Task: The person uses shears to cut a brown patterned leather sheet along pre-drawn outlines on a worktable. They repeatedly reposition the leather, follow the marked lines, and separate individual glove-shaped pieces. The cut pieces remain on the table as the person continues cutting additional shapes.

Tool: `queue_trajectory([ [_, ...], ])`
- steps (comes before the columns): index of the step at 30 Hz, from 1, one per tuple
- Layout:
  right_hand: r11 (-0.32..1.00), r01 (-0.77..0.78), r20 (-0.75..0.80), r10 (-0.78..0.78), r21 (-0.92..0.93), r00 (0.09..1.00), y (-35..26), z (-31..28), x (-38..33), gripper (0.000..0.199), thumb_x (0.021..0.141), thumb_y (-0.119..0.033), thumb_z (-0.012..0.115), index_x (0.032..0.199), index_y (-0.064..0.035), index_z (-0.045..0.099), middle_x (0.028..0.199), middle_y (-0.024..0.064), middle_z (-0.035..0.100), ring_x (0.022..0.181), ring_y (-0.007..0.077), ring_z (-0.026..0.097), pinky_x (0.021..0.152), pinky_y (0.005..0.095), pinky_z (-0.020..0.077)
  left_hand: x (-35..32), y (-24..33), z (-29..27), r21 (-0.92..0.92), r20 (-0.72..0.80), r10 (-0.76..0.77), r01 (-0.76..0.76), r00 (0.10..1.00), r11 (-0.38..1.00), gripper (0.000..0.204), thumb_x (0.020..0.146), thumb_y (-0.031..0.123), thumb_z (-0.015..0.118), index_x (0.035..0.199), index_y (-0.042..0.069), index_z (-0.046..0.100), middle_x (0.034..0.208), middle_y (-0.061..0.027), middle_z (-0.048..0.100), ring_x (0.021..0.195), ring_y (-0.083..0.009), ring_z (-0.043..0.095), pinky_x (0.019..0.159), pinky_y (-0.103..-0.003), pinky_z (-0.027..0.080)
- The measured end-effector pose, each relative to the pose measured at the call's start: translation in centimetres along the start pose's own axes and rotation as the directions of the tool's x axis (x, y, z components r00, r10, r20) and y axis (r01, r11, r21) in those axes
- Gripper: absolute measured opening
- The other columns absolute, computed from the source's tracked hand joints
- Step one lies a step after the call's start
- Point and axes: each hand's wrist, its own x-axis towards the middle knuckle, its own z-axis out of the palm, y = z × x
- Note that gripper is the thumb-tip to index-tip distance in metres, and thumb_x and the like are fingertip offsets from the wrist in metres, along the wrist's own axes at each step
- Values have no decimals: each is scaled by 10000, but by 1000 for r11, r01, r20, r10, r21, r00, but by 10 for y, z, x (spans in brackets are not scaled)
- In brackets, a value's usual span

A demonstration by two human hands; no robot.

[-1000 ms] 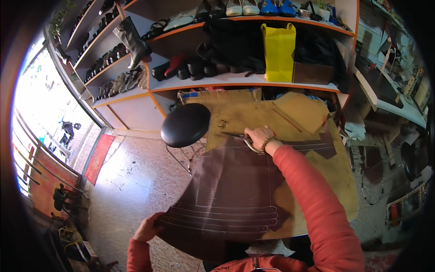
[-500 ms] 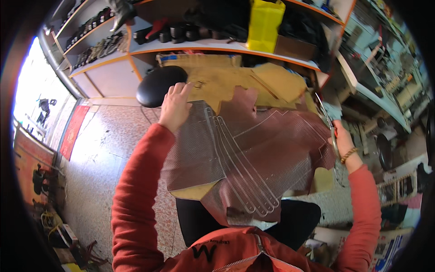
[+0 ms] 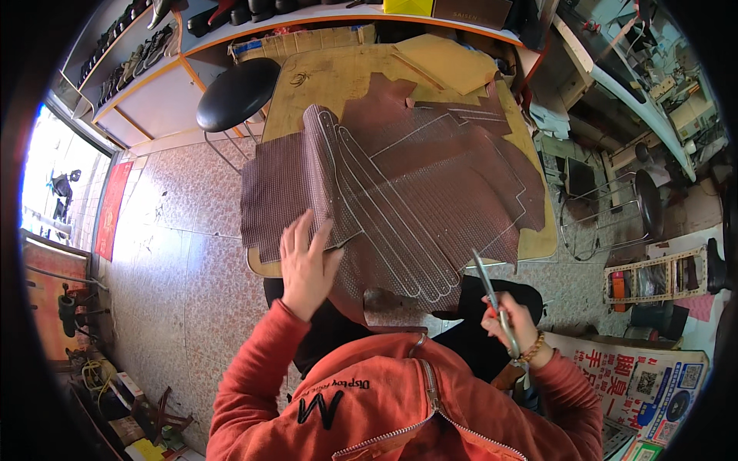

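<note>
The table [image 3: 330,73] is seen from close above through a fisheye camera worn on the head and pointed steeply down, with the jacket [image 3: 392,396] nearest, at the lower edge, and the shelf [image 3: 323,15] farther, at the top.

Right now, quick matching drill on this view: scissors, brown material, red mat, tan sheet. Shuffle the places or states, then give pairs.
Column one:
1. Scissors
2. Brown material
3. Red mat
4. Tan sheet

Column two:
A. On the floor, far left
B. Marked with pale lines, spread across the middle of the table
C. At the table's far right corner
D. In the right hand

Pairs: 1-D, 2-B, 3-A, 4-C
</note>
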Motion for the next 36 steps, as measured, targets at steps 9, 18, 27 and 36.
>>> queue_trajectory([
  [9, 965, -107, 85, 89, 240, 992, 14, 26, -15, 379, 876, -216, 709, 1173, -43, 550, 728, 1, 545, 565, 56, 525, 503, 219, 457, 67, -44, 6, 383, 325, 467, -566, 822, 730, 402, 842, 175, 598, 1244, 165, 603, 1384, -91, 503, 1277, -294, 458, 1110, -482, 307],
  [18, 941, -199, 316, 108, 272, 942, 0, 38, -7, 419, 965, -347, 553, 1212, -16, 486, 812, 37, 593, 620, 81, 542, 561, 219, 447, 60, -14, -13, 46, 285, 414, -444, 864, 895, 394, 836, 114, 602, 1230, 105, 605, 1265, -99, 593, 1190, -280, 543, 1110, -513, 302],
  [27, 921, -260, 436, 115, 289, 892, -12, 63, 22, 527, 976, -475, 491, 1206, -3, 446, 827, 53, 602, 603, 84, 562, 551, 213, 461, -13, 47, 11, 130, 213, 463, -495, 860, 859, 509, 726, 278, 702, 1202, 123, 614, 1168, -47, 596, 1034, -220, 560, 951, -406, 416],
  [36, 891, -294, 372, 158, 346, 915, -24, 64, 13, 482, 970, -430, 529, 1173, 1, 455, 788, 55, 582, 576, 95, 551, 521, 220, 458, -20, 47, 41, -100, -5, 392, -391, 920, 915, 443, 667, 133, 649, 1109, 139, 671, 1126, -34, 604, 945, -191, 573, 810, -338, 459],
])
